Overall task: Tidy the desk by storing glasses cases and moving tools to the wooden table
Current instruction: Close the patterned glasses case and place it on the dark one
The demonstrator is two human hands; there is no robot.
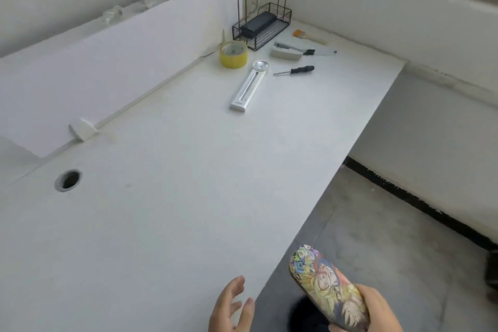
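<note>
My right hand [377, 310] grips a glasses case [326, 286] printed with colourful cartoon figures, held off the desk's near edge over the floor. My left hand [231, 307] hovers open above the white desk [161, 210] close to that edge, fingers spread. Far across the desk lie the tools: a black-handled screwdriver [295, 70], a second black-handled tool [295, 49] resting on a grey block [285, 55], and a paintbrush [310, 36] with orange bristles. A dark glasses case [257, 24] sits in a black wire basket [280, 28].
A yellow tape roll [233, 54] and a long white device with a round metal end [249, 86] lie near the basket. A cable hole [68, 180] opens at the desk's left. A white partition [121, 62] runs along the far side. Grey floor [390, 210] lies to the right.
</note>
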